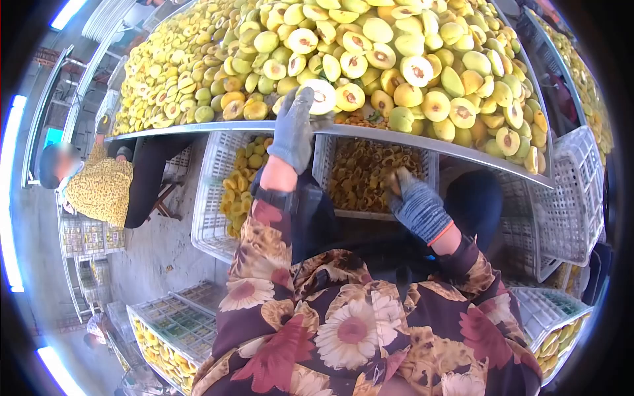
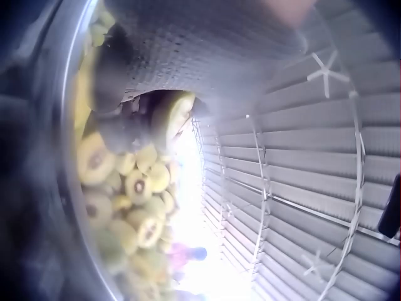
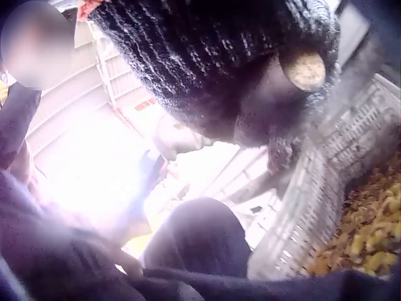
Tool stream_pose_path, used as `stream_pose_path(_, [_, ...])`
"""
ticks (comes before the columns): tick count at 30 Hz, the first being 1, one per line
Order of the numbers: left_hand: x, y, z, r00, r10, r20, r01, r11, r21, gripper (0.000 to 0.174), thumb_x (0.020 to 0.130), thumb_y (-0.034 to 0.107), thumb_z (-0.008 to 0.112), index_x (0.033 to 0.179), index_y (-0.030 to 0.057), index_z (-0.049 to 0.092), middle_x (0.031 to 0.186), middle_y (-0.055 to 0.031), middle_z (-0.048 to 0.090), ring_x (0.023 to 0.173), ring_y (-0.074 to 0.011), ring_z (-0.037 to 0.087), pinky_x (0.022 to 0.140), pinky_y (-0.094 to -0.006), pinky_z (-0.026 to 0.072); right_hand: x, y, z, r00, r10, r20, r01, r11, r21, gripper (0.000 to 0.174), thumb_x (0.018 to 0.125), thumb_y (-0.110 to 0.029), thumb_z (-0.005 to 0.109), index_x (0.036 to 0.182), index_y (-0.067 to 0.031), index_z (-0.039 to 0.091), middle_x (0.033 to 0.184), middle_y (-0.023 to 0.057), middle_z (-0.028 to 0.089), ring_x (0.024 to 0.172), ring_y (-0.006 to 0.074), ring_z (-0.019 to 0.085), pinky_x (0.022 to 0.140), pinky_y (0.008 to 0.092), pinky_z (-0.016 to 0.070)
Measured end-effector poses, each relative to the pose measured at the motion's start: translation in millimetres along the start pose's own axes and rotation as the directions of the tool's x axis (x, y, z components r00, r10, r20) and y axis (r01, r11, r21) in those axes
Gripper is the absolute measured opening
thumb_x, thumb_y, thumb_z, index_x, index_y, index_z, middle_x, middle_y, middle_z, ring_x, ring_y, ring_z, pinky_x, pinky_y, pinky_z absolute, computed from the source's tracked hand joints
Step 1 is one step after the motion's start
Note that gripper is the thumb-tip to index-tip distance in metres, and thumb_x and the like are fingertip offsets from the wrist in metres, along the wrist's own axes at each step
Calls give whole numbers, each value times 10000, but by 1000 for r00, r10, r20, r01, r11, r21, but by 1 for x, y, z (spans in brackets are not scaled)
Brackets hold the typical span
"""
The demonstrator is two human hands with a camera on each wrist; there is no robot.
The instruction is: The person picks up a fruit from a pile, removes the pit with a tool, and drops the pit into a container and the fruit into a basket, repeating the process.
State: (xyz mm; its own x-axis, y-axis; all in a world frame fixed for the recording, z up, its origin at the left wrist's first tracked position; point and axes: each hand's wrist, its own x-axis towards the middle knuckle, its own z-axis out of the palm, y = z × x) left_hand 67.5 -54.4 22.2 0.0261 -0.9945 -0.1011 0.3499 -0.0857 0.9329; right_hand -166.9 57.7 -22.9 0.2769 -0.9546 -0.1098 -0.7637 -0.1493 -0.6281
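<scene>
Left hand (image 1: 292,131) snug round halved fruit (image 1: 323,97) over metal rim (image 1: 436,138), right hand (image 1: 420,210) round handle (image 3: 306,71) above crate (image 1: 370,215)

Beside a tray with a smooth, glossy metal rim (image 1: 251,126), crates (image 1: 214,198) below it look like matt white plastic. A ribbed knit cloth glove (image 1: 422,210) and a matt, floral-printed cloth shirt (image 1: 356,330) sit nearest its edge.

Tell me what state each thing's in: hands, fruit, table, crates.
Left hand: gloved, gripping a fruit half
Fruit half: cut face showing
Right hand: gloved, curled round something tan
Fruit pile: many pieces cut open
Table: heaped with fruit
Crate beside left wrist: holding yellow fruit
Crate between hands: holding brownish scraps
</scene>
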Motion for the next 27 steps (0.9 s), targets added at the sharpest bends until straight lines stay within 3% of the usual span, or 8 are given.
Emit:
stream_pose_path(3, [-34, -1, 1, 986, 22, 167, -5, 995, -102, 345, 948, 306, 504, 1137, 18, 522, 1006, -100, 621, 904, -220, 624, 794, -367, 521, 14, -37, -4, 769, -341, -540, 413, 911, 12, 387, 833, -262, 619, 1146, -63, 510, 882, 228, 646, 813, 369, 645, 702, 443, 522])
stream_pose_path(8, [-71, -12, 26, 977, -111, 181, 175, 902, -394, 355, 955, 331, 457, 1133, 29, 509, 1068, -122, 590, 973, -235, 606, 874, -380, 493, 18, -71, -19, 952, -162, -258, 169, 986, 6, 425, 827, -271, 622, 1146, -17, 500, 861, 238, 643, 826, 393, 635, 730, 472, 508])
stream_pose_path(10, [-79, -13, 26, 968, 74, 240, -29, 982, -189, 404, 941, 325, 468, 1200, 15, 486, 1105, -132, 583, 1046, -236, 576, 939, -380, 452, 19, -71, -19, 985, -77, -157, 84, 996, 35, 426, 825, -290, 622, 1108, 6, 505, 868, 244, 639, 837, 414, 623, 751, 491, 494])
stream_pose_path(15, [-92, -11, 33, 930, 6, 367, 161, 891, -424, 515, 970, 360, 424, 1354, 18, 402, 1234, -150, 533, 1167, -231, 502, 1036, -388, 368, 19, -48, -7, 973, -154, -172, 177, 976, 128, 414, 832, -296, 611, 1099, 3, 508, 865, 256, 634, 846, 428, 615, 751, 494, 488])
stream_pose_path(19, [-96, -15, 24, 941, 10, 339, 76, 968, -240, 576, 943, 430, 457, 1356, 32, 407, 1227, -123, 555, 1079, -228, 556, 924, -370, 445, 8, -63, -29, 975, -139, -175, 162, 979, 122, 403, 835, -302, 607, 1074, 8, 511, 847, 258, 632, 832, 432, 615, 744, 495, 492])
stream_pose_path(22, [-96, -22, 21, 907, 228, 354, -264, 963, 56, 502, 950, 352, 482, 1315, 11, 430, 1185, -118, 571, 1042, -220, 572, 884, -360, 464, 11, -63, -26, 971, -156, -184, 151, 988, -41, 375, 838, -238, 620, 1119, -6, 530, 857, 224, 635, 835, 403, 622, 726, 442, 504])
stream_pose_path(25, [-94, -20, 17, 745, 474, 470, -654, 379, 654, 391, 970, 241, 481, 1266, -13, 450, 1136, -120, 581, 1026, -209, 576, 886, -349, 465, 7, -79, -38, 997, -51, -56, 48, 997, -53, 398, 850, -262, 602, 1150, -10, 527, 919, 227, 627, 856, 391, 621, 741, 449, 501])
stream_pose_path(27, [-95, -17, 18, 718, 484, 501, -674, 304, 673, 334, 973, 167, 469, 1244, -27, 454, 1119, -127, 585, 1015, -216, 579, 894, -341, 464, 12, -70, -28, 991, -123, -56, 118, 989, -87, 405, 851, -264, 599, 1161, -14, 524, 977, 235, 613, 876, 390, 616, 754, 455, 496])
